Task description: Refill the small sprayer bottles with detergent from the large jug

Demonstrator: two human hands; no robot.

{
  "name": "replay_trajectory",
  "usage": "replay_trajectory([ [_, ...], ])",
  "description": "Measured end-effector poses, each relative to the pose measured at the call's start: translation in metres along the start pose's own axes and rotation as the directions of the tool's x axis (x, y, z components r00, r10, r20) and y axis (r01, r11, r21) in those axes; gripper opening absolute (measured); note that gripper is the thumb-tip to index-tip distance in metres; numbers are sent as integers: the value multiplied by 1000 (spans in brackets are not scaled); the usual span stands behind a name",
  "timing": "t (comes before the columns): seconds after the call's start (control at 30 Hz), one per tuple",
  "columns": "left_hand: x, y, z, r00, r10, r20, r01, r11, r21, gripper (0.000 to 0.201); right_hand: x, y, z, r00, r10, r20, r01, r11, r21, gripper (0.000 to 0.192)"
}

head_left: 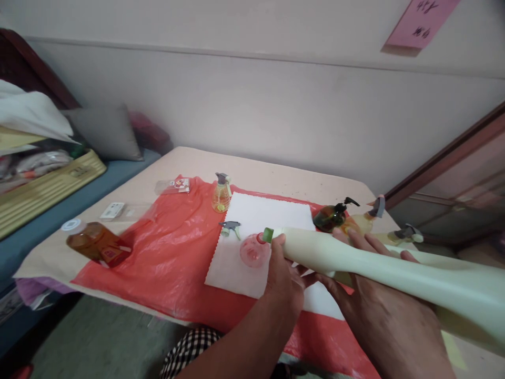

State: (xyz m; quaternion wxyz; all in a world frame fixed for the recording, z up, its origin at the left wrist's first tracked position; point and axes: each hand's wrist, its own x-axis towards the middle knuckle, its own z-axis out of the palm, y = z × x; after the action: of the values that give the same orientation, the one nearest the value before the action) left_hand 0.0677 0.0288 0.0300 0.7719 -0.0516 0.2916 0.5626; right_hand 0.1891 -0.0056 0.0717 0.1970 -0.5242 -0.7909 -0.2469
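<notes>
A large pale green plastic container with a long spout, like a watering can [315, 247], is held slanting in from the right. My left hand [284, 279] grips it near the spout's end, thumb on the near side. My right hand [386, 305] is wrapped around it farther back, with fingertips showing over the top. The spout's green tip [268, 235] is at the red-ringed neck of a pink transparent bottle [254, 251], which has no spray head on. Behind that bottle, a grey and pale green spray head [230, 228] lies on a white cloth [272, 208].
A yellow spray bottle [221, 197] stands at the back; a dark pump bottle [329, 218] and another spray bottle [365, 221] are right. A brown-filled bottle [94, 242] tilts at the left on red plastic sheeting [158, 273]. A clear package [130, 211] lies nearby.
</notes>
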Motion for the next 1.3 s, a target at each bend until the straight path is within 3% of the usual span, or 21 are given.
replay_trajectory([
  [0.6, -3, 1, 2, 1000, -4, -10, 4, 1000, 1, 51, 0, 0, 0, 1000, 4, 1, -4, 1000, 0, 56],
  [0.93, 1, -1, -1, 999, -8, -42, 6, 999, -52, 52, 2, -3, 1, 998, -30, -50, 29, 999, -36, 84],
  [1.3, -1, -2, -3, 1000, 12, 5, -11, 999, -48, 48, 2, 1, 4, 997, -53, -64, 50, 998, -47, 79],
])
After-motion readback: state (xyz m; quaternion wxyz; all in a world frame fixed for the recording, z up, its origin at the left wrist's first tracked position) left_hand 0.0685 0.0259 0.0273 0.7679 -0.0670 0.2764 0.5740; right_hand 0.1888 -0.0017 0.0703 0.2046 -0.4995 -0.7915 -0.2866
